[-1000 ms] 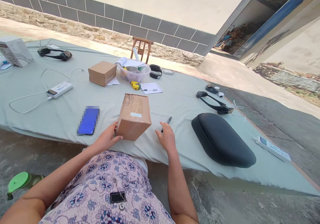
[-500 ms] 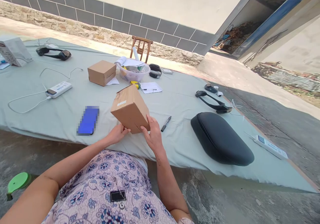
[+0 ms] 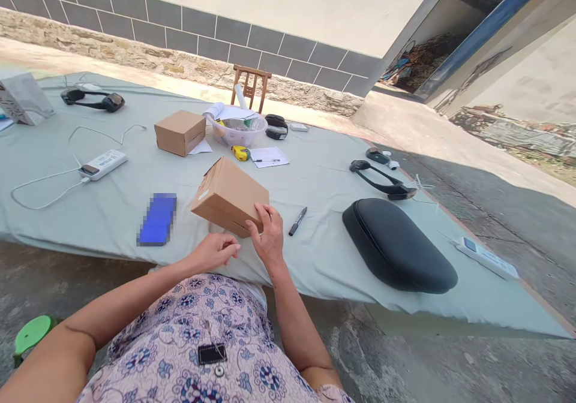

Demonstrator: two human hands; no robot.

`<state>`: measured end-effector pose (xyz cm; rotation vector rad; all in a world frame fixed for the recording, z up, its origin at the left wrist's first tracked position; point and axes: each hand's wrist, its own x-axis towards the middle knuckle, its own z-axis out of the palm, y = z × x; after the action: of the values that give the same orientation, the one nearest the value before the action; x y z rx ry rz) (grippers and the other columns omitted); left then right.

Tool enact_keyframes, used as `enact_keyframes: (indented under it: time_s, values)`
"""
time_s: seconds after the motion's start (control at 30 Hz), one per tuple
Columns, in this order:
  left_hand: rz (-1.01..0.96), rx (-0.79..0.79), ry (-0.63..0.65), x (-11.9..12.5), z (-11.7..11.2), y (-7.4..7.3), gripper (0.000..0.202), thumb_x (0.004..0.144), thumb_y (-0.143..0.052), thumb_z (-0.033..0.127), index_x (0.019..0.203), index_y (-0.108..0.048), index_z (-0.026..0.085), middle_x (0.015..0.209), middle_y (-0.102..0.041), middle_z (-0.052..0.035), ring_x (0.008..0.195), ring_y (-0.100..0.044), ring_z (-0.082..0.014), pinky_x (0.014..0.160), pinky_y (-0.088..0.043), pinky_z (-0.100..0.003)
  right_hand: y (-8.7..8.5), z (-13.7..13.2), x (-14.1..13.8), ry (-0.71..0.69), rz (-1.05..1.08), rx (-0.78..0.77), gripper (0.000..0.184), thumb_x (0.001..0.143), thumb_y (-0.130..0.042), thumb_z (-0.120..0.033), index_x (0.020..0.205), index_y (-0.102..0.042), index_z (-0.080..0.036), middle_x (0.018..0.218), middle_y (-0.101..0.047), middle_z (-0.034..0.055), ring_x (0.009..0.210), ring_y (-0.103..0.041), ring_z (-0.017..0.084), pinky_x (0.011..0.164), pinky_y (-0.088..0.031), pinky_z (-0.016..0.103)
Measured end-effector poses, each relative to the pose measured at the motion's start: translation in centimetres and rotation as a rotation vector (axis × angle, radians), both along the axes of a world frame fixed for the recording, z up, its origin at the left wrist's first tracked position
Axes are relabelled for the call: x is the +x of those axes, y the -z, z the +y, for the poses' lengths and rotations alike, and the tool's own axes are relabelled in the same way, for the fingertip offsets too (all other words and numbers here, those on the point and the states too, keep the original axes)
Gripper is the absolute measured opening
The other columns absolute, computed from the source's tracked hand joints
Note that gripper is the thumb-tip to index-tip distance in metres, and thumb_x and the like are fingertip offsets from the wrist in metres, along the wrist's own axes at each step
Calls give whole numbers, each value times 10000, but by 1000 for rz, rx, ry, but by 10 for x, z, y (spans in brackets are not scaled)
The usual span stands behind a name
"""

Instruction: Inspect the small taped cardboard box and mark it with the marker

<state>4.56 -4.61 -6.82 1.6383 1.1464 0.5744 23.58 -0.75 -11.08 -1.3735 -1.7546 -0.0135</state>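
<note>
A brown cardboard box point(image 3: 229, 196) is tilted over the near edge of the green-covered table point(image 3: 315, 175). My right hand point(image 3: 267, 238) grips its near right corner, fingers wrapped on the side. Just below the box, my left hand point(image 3: 216, 250) has its fingers curled and sits slightly apart from the box; nothing shows in it. A black marker point(image 3: 297, 221) lies on the cloth right of the box. A blue phone point(image 3: 157, 218) lies left of it.
A second cardboard box point(image 3: 180, 132), a plastic bowl point(image 3: 237, 130), a yellow tape measure point(image 3: 240, 153) and a paper with a pen point(image 3: 269, 156) lie farther back. A black case point(image 3: 398, 246), headsets point(image 3: 382, 178), power banks point(image 3: 101, 164) and cables lie around. A wooden stool point(image 3: 251, 85) stands behind.
The box went from standing on the table to being lifted and tipped over. My right hand left the marker and took the box; my left hand has come off it.
</note>
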Motion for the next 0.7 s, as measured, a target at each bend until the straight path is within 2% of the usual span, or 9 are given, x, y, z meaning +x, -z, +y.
enact_keyframes:
  time_s: [0.07,0.13,0.17,0.23,0.3,0.37,0.43,0.53,0.7]
  values:
    - [58,392,-112,-11,-12,-21,312,934,-476,438,863,-666,202,790,-698,-49,667,-610,-164,656,-466,-299,2,0,0,13,9,7,453,962,-529,-451,1370,-573,-261,1312,-533,123,1239,-508,268,1075,-456,471]
    - [114,750,-287,-23,-14,-41,282,938,-493,408,1031,-665,204,937,-722,-82,833,-650,-205,814,-498,-344,4,0,0,27,26,5,449,968,-513,-456,1372,-568,-267,1311,-533,120,1238,-513,266,1077,-454,475]
    - [148,889,-376,-27,-12,-48,298,933,-510,401,1109,-646,202,1033,-720,-104,932,-654,-229,891,-493,-372,5,0,0,30,35,4,448,971,-507,-459,1372,-565,-270,1310,-532,119,1238,-514,266,1077,-454,477]
    - [220,1057,-493,-31,-2,-56,414,925,-543,413,1271,-570,187,1224,-671,-147,1121,-618,-273,1001,-462,-420,6,0,0,29,46,4,448,973,-500,-463,1372,-562,-270,1313,-529,120,1239,-512,266,1074,-455,477]
    - [296,1095,-503,-28,11,-55,561,925,-556,450,1405,-462,175,1354,-599,-176,1245,-562,-299,1037,-447,-442,7,0,-1,31,43,10,448,972,-500,-466,1368,-564,-266,1320,-525,122,1242,-508,267,1069,-458,472]
    - [378,1067,-463,-19,22,-47,639,925,-560,488,1459,-407,172,1416,-550,-195,1307,-524,-323,1032,-449,-448,8,0,-2,38,32,21,451,971,-503,-470,1365,-566,-260,1321,-524,124,1245,-504,269,1067,-457,470]
    - [457,1043,-451,-8,29,-35,614,919,-566,507,1423,-464,171,1442,-519,-218,1331,-502,-363,1017,-444,-469,8,-1,-3,46,24,36,455,970,-503,-477,1362,-566,-257,1310,-527,125,1243,-502,270,1065,-457,474]
    - [505,1057,-498,3,34,-21,543,914,-566,529,1314,-567,162,1455,-487,-250,1333,-483,-403,1003,-423,-497,8,-1,-5,61,23,61,456,968,-499,-501,1344,-572,-254,1287,-532,122,1224,-509,271,1047,-466,482]
    - [453,1132,-597,5,37,-14,504,895,-593,554,1226,-612,175,1370,-535,-234,1256,-528,-372,962,-426,-468,2,4,-16,89,61,112,493,947,-502,-582,1259,-595,-211,1230,-564,132,1181,-520,275,1009,-477,482]
